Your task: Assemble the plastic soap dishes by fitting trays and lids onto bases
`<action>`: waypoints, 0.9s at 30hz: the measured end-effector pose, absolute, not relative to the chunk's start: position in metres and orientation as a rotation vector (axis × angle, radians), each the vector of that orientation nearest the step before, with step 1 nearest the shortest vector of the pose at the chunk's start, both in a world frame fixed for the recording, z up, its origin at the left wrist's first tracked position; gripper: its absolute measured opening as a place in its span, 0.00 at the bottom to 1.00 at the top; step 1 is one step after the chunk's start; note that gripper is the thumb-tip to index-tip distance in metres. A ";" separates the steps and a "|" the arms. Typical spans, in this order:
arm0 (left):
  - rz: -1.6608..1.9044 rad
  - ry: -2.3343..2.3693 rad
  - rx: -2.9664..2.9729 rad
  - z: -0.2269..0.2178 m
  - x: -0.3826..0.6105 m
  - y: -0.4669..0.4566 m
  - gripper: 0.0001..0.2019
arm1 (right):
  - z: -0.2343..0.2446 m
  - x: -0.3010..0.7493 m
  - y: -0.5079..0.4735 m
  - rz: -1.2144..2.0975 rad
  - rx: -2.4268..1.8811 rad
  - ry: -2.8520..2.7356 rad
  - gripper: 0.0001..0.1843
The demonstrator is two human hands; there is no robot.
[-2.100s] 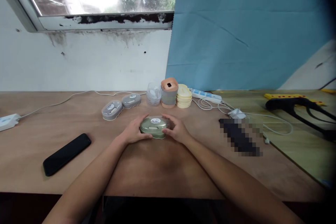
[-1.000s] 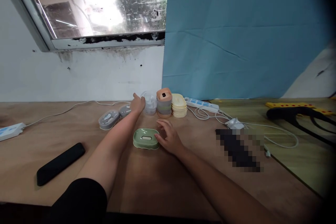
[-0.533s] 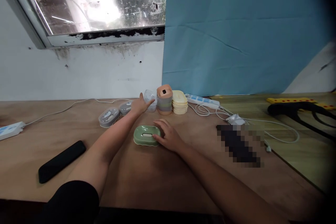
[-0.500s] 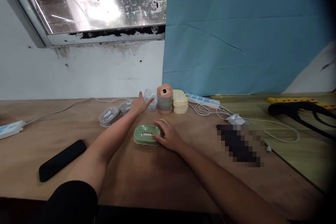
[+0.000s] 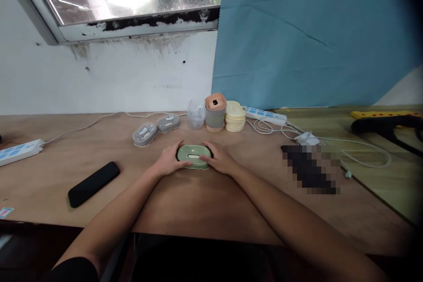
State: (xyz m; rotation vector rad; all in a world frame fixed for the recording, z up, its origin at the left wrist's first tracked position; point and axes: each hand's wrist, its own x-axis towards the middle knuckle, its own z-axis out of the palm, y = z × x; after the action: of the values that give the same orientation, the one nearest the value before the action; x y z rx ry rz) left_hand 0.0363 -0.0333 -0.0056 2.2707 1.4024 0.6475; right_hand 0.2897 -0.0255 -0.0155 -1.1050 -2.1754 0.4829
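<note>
1. Hands are curled around the two ends of a green oval plastic box (image 5: 190,150): its left end is gripped by the left hand (image 5: 167,160), its right end by the right hand (image 5: 220,158), with the right thumb laid over the top.
2. By appearance, a steadying hold is the step in hand; for the next move, even pressure from both sides seems called for, so that the box is not tipped.
3. The box is seated flat on the surface (image 5: 185,198), centred before the person. Its top is glossy, with a pale insert framed in a long middle slot; no label can be seen on it.
4. Behind it, left to right, are set two grey boxes (image 5: 145,135), clear plastic covers (image 5: 196,116), a peach-topped stack (image 5: 215,114) and piled yellow trays (image 5: 235,120).
</note>
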 end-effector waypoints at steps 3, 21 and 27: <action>0.567 1.339 2.318 -0.001 0.032 -0.028 0.53 | -0.012 0.292 -0.029 0.494 -1.085 -2.240 0.44; 0.999 1.162 2.053 -0.003 0.038 -0.036 0.58 | -0.009 0.293 -0.032 0.625 -1.079 -2.084 0.60; 0.986 1.215 2.073 0.000 0.039 -0.039 0.59 | -0.011 0.292 -0.032 0.577 -1.023 -2.115 0.57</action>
State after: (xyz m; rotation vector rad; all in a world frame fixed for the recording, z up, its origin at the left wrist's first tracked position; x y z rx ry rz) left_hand 0.0393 -0.0387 0.0005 2.0731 1.2151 0.9862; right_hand 0.2925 -0.0318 -0.0113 -1.0228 -2.1146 0.5768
